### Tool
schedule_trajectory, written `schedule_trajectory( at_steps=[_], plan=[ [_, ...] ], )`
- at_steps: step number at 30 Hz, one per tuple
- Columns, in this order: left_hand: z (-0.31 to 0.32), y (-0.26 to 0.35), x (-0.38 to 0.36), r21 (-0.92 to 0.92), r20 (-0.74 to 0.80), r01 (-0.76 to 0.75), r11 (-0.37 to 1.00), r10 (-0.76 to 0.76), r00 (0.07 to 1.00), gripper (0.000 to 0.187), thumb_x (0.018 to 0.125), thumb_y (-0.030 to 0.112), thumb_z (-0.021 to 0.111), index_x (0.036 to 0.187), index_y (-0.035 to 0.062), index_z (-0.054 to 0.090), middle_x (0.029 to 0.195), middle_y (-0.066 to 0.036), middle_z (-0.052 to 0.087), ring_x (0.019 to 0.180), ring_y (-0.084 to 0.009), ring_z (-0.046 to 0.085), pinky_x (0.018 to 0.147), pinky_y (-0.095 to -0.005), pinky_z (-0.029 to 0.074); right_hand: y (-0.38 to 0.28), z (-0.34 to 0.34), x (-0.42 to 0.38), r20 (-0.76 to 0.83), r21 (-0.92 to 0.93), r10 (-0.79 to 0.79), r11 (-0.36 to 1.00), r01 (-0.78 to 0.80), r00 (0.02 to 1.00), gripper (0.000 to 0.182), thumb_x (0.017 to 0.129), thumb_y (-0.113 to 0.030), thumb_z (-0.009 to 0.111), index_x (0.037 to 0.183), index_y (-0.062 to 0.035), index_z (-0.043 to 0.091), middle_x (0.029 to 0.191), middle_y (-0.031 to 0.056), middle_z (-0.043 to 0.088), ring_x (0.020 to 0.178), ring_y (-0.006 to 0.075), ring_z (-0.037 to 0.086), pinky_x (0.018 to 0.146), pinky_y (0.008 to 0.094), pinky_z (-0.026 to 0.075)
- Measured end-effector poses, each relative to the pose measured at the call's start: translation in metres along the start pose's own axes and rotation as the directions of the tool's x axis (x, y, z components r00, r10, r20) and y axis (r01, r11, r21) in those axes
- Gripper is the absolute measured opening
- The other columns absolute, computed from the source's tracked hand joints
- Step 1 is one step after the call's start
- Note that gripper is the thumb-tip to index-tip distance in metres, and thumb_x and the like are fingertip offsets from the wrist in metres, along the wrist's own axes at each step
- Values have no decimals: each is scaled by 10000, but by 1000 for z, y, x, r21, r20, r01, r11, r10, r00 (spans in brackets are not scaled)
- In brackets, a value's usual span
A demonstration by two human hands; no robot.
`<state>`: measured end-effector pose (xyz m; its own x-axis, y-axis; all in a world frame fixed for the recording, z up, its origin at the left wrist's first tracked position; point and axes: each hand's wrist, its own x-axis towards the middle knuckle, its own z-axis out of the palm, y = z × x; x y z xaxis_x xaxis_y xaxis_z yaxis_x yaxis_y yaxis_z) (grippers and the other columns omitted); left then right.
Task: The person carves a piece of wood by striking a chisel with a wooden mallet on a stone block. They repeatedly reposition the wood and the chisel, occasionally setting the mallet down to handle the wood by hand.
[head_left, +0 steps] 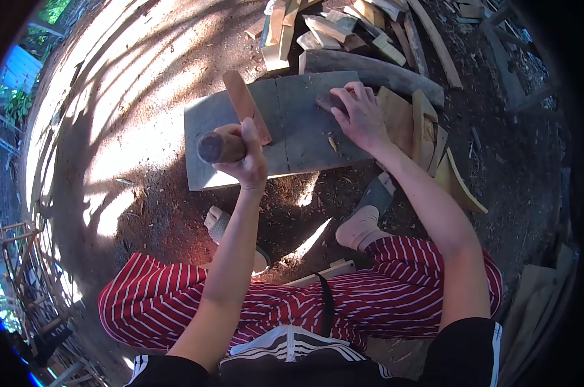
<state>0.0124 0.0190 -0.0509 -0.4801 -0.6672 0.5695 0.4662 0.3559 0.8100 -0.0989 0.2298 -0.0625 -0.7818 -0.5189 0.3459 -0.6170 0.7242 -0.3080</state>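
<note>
My left hand (248, 158) is closed around a thick, round wooden handle (220, 148), its blunt end tilted up towards me. Just beyond the fist, a flat reddish-brown piece (245, 103) with a rounded end lies across the left half of a low grey wooden bench (305, 132). Whether that piece joins the handle is hidden by my fingers. Over the bench's far right part, my right hand (362, 116) has its fingers bent over a small dark brown block (329, 101) and grips it against the top. A few wood chips (332, 142) lie near my right wrist.
Offcuts and split wood (331, 29) are heaped beyond the bench, with a long grey log (376, 68) along its far edge. Curved wooden pieces (460, 180) lean at the right. My sandalled feet (363, 222) are close to the bench's near side.
</note>
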Motion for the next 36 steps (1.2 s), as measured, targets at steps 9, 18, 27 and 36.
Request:
schedule_trajectory(
  at_steps=[9, 18, 27, 36],
  plan=[
    [5, 10, -6, 22, -46, 22, 1000, -21, 999, 138, 925, 75, 591, 901, 24, 465, 539, -18, 464, 414, -68, 401, 376, -224, 323, 21, 0, -18, 144, 31, 14, 999, -18, 989, 589, 846, -259, 676, 1372, -189, 418, 1162, 102, 503, 1058, 316, 528, 896, 444, 450],
    [8, 5, -20, 56, -5, 55, 997, -55, 998, 191, 878, 91, 710, 814, 70, 531, 696, -2, 556, 574, -72, 492, 562, -236, 398, 19, -9, -29, 219, -105, 129, 989, -108, 967, 632, 832, -291, 685, 1373, -128, 402, 1147, 120, 542, 1058, 328, 549, 879, 454, 471],
    [21, 19, -15, 91, -77, 178, 980, -171, 982, 154, 866, 83, 724, 857, 75, 571, 766, -10, 597, 660, -88, 572, 649, -243, 476, -72, -119, 45, 51, 615, -23, 788, -13, 998, 554, 859, -438, 644, 1136, 11, 475, 1020, 201, 610, 903, 325, 641, 806, 418, 498],
    [-6, -61, -32, -173, 5, 131, 976, -132, 991, 311, 887, 149, 697, 1140, 52, 544, 1046, -49, 605, 926, -134, 605, 820, -305, 507, -139, -172, 53, 120, 371, -368, 878, 302, 922, 580, 815, -350, 722, 1272, -88, 480, 810, 156, 667, 645, 287, 680, 608, 399, 571]
  ],
)
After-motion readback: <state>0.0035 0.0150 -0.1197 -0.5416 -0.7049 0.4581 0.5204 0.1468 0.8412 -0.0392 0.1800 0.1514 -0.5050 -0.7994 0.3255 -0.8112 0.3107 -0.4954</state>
